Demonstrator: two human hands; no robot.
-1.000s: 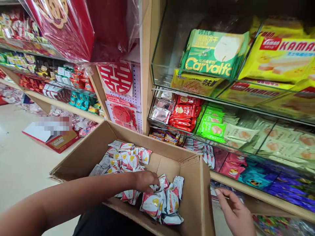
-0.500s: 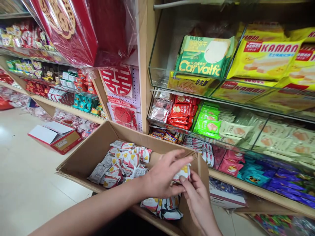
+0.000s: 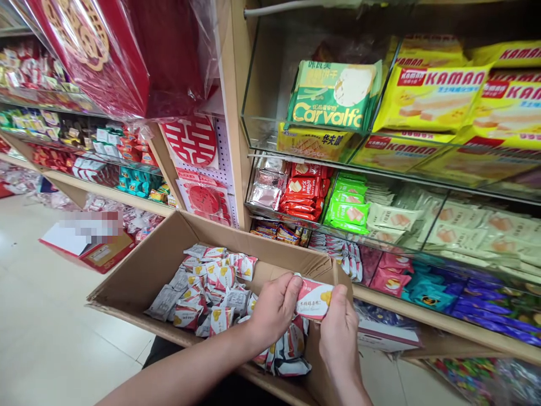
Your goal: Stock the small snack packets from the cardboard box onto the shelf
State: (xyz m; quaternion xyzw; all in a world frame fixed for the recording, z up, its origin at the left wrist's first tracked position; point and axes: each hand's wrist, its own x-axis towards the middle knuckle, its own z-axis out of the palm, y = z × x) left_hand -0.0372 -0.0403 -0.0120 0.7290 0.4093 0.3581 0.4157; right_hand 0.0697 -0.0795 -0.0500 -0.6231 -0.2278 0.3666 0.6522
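Observation:
Between my two hands, above the right part of an open cardboard box [image 3: 139, 265], a small white and pink snack packet [image 3: 313, 299] with a yellow picture is held flat, its printed face up. My left hand [image 3: 274, 310] pinches its left end between thumb and fingers. At the right end, my right hand [image 3: 339, 330] grips it with the thumb on top. Many similar wrapped packets [image 3: 211, 287] lie loose in the box, some with their grey printed backs up. More packets [image 3: 291, 349] lie beneath my hands, partly hidden by my left forearm.
Glass-fronted shelves with yellow wafer packs [image 3: 431, 101], a green biscuit pack [image 3: 332, 96] and smaller snacks rise behind the box. A red gift bag [image 3: 169, 62] in clear plastic hangs at upper left. A red and white carton [image 3: 84, 248] stands on the tiled floor.
My left hand's fingers, spread before, have closed on the packet's left end. The packet has turned face up and is now held at both ends. The view has shifted slightly.

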